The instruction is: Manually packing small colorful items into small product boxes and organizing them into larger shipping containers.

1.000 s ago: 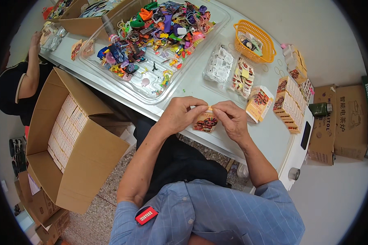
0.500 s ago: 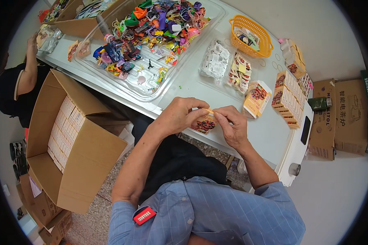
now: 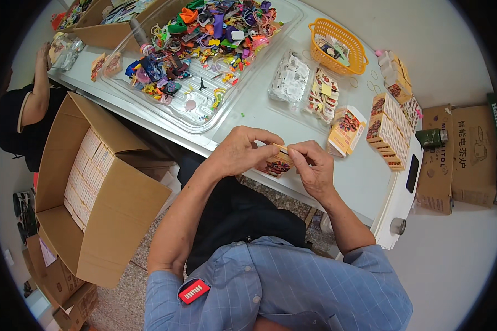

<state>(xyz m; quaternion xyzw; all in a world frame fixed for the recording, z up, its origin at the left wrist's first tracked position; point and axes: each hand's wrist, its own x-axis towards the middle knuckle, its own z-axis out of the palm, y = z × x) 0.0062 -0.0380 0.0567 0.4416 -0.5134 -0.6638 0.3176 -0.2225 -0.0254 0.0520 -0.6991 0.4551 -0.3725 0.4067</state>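
Left hand [image 3: 238, 152] and right hand [image 3: 317, 172] pinch a small orange printed cardboard carton [image 3: 276, 167] at the smooth white tabletop's [image 3: 354, 185] near edge; I see open room toward its near right corner.

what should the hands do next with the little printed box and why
Probably press its top edge shut: the left hand and right hand both pinch the small printed box along that edge, and similar boxes stand in closed rows to the right. Whether a flap is already tucked in is too small to tell.
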